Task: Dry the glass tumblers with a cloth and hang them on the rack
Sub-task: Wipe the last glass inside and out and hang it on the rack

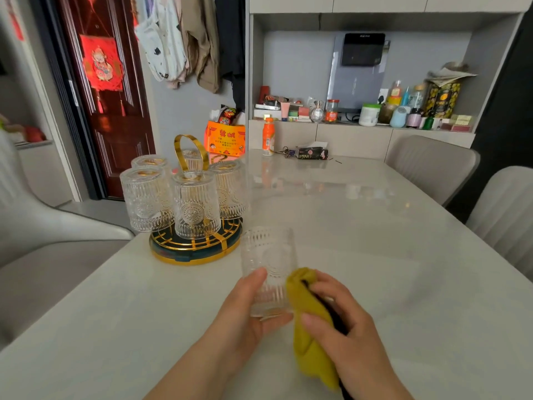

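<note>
Five tumblers (196,206) on rack (196,251), white table (375,232), red door (115,134)

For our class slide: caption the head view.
Left hand grips a tumbler; right hand holds a yellow cloth against it.

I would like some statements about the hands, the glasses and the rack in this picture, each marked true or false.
1. The left hand holds a glass tumbler. True.
2. The cloth in the right hand is blue. False: it is yellow.
3. The rack holds nothing. False: five tumblers hang on it upside down.
4. An orange bottle stands at the far edge of the table. True.
</note>
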